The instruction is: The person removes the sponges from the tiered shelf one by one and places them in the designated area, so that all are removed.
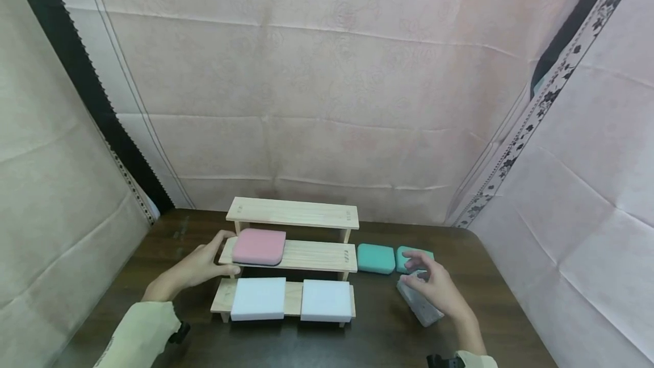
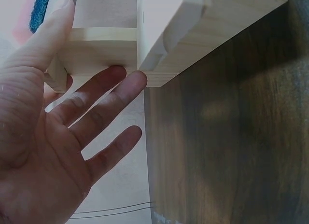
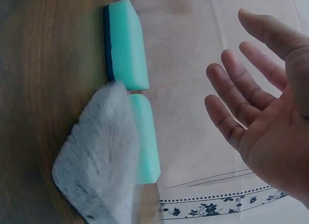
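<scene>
Fingers: left hand (image 1: 201, 263) grips the wooden stand (image 1: 321, 255) by its left end, right hand (image 1: 436, 285) loosely open, nothing held. Table (image 1: 380, 351) carries the stand, two white blocks (image 1: 258, 299) on its bottom tier, pink sponge (image 1: 259, 246) on its middle tier. Right of stand: gray block (image 1: 421, 306) by the right hand, two teal sponges (image 1: 376, 258) level with the middle tier.

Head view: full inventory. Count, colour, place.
Table: 1, dark brown, lower half
Wooden tiers: 3, pale, on table
Pink pad: 1, pink, middle tier
White blocks: 2, white, bottom tier
Teal pads: 2, teal, right of tiers
Grey block: 1, grey, nearer than teal pads
Cloth walls: 3, pale, behind and beside table
Sleeves: 2, pale green, bottom edge
Wrist gear: 2, black, beside sleeves
Left hand: 1, bare, middle tier's left end
Right hand: 1, bare, by grey block
</scene>
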Action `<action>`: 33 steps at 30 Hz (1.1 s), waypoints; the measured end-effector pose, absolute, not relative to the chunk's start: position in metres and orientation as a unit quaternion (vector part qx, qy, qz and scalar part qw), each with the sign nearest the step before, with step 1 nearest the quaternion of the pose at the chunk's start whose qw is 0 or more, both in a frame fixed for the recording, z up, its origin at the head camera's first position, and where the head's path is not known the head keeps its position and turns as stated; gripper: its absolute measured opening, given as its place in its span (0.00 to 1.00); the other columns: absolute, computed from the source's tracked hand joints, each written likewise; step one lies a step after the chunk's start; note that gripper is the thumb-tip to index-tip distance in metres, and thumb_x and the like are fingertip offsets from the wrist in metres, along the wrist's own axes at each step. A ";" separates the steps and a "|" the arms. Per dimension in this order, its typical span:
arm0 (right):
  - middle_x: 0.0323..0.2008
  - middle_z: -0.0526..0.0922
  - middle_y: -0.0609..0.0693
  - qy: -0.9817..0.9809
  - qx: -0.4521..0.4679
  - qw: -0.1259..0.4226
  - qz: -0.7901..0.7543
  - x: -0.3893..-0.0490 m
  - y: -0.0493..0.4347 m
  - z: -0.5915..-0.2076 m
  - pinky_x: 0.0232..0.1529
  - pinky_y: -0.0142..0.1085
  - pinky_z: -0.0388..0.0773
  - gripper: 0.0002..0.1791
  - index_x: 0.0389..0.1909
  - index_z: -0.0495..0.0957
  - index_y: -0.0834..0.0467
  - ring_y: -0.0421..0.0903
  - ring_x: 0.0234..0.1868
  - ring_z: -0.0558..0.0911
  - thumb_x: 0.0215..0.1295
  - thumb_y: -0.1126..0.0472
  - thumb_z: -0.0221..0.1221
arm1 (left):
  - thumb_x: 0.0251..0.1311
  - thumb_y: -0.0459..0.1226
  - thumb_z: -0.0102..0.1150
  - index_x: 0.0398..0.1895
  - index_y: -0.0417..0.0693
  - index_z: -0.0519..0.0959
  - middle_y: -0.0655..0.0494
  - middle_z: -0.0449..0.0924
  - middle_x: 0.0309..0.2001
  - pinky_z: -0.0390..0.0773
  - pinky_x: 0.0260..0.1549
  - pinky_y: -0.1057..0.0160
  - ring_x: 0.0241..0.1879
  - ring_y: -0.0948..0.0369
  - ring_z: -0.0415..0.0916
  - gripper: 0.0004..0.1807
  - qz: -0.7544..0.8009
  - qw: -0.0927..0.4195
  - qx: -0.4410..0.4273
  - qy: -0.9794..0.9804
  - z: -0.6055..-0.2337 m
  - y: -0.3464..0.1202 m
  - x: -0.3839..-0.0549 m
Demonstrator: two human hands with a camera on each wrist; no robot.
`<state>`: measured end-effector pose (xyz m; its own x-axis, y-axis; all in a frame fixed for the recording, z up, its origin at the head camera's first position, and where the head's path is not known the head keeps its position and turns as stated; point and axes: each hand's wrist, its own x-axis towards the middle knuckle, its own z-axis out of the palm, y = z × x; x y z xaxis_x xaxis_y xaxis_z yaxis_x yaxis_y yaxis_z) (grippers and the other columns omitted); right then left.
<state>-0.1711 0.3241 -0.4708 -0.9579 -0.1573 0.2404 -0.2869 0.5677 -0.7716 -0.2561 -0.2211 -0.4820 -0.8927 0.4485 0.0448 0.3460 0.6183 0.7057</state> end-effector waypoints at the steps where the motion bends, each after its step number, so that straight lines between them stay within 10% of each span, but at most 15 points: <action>1: 0.47 0.79 0.50 -0.882 0.124 0.069 0.448 -0.171 0.325 -0.471 0.51 0.47 0.78 0.27 0.64 0.72 0.55 0.55 0.52 0.78 0.66 0.57 0.67 | 0.58 0.48 0.72 0.68 0.51 0.57 0.41 0.79 0.56 0.77 0.46 0.42 0.54 0.45 0.77 0.42 0.377 0.068 0.222 0.897 -0.482 -0.221 -0.256; 33: 0.60 0.77 0.58 -0.914 0.009 0.038 0.404 -0.157 0.349 -0.508 0.61 0.56 0.70 0.29 0.63 0.73 0.59 0.58 0.62 0.75 0.64 0.55 0.68 | 0.58 0.49 0.71 0.68 0.50 0.56 0.43 0.79 0.54 0.77 0.46 0.41 0.53 0.46 0.77 0.42 0.381 0.069 0.224 0.894 -0.481 -0.220 -0.255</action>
